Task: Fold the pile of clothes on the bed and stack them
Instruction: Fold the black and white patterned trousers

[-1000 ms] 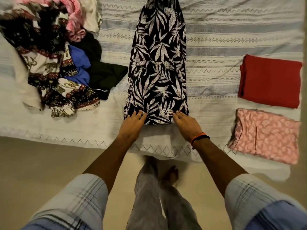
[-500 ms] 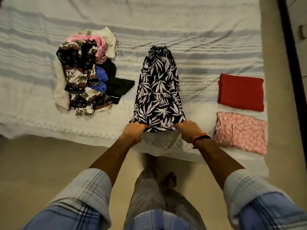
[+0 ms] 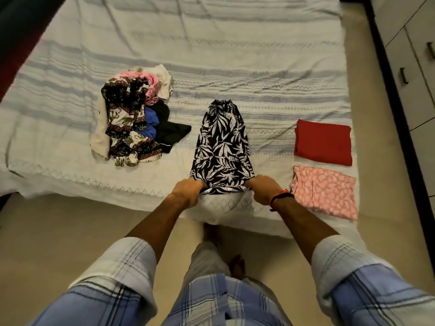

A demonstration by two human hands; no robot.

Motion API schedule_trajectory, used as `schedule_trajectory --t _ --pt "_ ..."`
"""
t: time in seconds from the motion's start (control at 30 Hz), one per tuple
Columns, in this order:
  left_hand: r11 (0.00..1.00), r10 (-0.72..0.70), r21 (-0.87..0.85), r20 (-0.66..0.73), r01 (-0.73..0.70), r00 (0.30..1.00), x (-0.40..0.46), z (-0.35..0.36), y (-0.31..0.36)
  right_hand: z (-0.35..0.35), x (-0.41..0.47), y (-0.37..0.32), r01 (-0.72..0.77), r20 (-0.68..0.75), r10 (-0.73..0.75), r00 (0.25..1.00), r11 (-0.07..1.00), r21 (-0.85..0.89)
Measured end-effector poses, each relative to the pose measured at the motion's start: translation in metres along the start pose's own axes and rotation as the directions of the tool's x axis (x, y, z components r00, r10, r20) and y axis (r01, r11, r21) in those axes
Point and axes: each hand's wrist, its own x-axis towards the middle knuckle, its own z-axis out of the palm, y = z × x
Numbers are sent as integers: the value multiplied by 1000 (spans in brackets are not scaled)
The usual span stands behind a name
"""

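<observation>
We grip the near hem of the leaf-print garment (image 3: 222,149) with both hands.

Our left hand (image 3: 187,191) and right hand (image 3: 264,188) curl round its two near corners at the bed's (image 3: 70,180) edge, the cloth stretching away between them. Beyond, to the left, lies the unfolded pile (image 3: 134,118); to the right, the folded pink piece (image 3: 323,191), then the folded red piece (image 3: 323,142).

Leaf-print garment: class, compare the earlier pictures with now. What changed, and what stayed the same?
Both hands, left hand and right hand, went from lying flat on the leaf-print garment to gripping its near hem corners. The unfolded pile, red fold and pink fold stayed put.
</observation>
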Motion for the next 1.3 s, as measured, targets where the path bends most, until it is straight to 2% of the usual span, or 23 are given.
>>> schedule_trajectory --t 0.17,0.37,0.53,0.7,0.97,1.3 --pt "998 -49 -43 -48 47 998 21 -36 -10 -40 18 7 -13 -41 14 999 1000 23" --pt "999 -32 -25 -103 30 994 75 -87 -32 -93 69 24 -12 -110 16 994 999 41" --pt "1000 -13 -11 -97 12 995 123 -127 -54 -125 116 36 -59 -111 66 992 996 65" --pt "997 28 -70 -74 -33 997 173 -155 -80 -150 169 46 -110 -87 117 989 990 83" --pt "984 7 -178 -55 -16 998 242 -167 -106 -173 239 65 -147 -39 152 988 983 113" --pt "957 -89 -279 -14 82 996 329 -170 -129 -170 328 103 -167 34 163 986 976 141"
